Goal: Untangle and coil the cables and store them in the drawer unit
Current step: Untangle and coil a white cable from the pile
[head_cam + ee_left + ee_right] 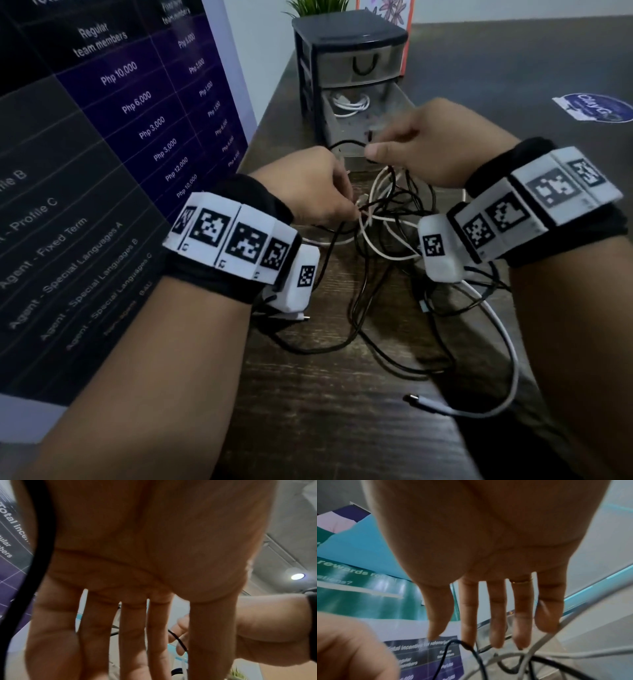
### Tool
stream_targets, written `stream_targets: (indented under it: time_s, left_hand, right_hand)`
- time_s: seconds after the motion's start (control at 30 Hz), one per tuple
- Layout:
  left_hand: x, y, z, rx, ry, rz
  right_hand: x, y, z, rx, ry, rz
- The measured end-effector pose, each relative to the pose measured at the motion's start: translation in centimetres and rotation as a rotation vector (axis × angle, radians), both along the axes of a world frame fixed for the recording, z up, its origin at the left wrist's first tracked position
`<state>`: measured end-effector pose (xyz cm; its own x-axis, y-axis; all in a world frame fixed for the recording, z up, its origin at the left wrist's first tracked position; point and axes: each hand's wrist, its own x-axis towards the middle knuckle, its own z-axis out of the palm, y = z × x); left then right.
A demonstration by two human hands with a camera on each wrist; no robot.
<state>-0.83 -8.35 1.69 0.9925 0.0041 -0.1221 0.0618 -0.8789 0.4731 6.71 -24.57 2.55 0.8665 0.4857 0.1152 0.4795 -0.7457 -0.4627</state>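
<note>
Both hands are over the tangle of cables (383,219) on the desk (308,428), just short of the drawer unit (346,51). Left hand (308,186): in the head view the fingers curl in and pinch strands at the left edge of the knot; the left wrist view shows the palm with fingers reaching forward, and a black strand (34,547) runs past its outer side. Right hand (424,144): thumb and forefinger pinch a black cable (346,143) that arcs from its fingertips towards the left hand; the right wrist view shows the other fingers (496,608) hanging fairly straight, a ring (521,581) on one, with black and white strands crossing below the tips. The rest of the tangle lies under and behind both wrists; a white cable (496,329) loops out near the right forearm and ends in a plug (416,400) on the desk. Beyond the right hand the lower drawer (394,99) is pulled out with a coiled white cable (351,102) inside; the drawer above it is closed and has a black handle (365,66). A printed board (102,137) stands left of the left hand; a round sticker (594,107) lies on the desk far right.
</note>
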Motion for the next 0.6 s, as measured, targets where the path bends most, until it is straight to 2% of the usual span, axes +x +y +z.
stream_targets:
  time_s: [0.2, 0.3, 0.4, 0.5, 0.6]
  left_hand:
    - [1.3, 0.3, -0.7, -0.021, -0.018, 0.070]
    - [1.6, 0.2, -1.1, -0.023, -0.090, 0.080]
    - [1.7, -0.7, -1.2, -0.104, -0.123, 0.039]
    - [1.8, -1.4, -1.3, -0.078, -0.136, -0.022]
    - [2.2, -1.1, -1.2, -0.216, -0.154, 0.002]
  right_hand:
    - [0.9, -1.5, -1.1, -0.056, 0.119, -0.101]
    - [0.8, -1.7, -0.8, -0.066, 0.108, -0.084]
    - [0.4, -1.5, -0.4, -0.017, 0.090, -0.054]
    - [0.0, -1.3, -0.1, 0.048, 0.067, -0.043]
    - [0.0, -1.8, 0.3, 0.078, 0.045, -0.056]
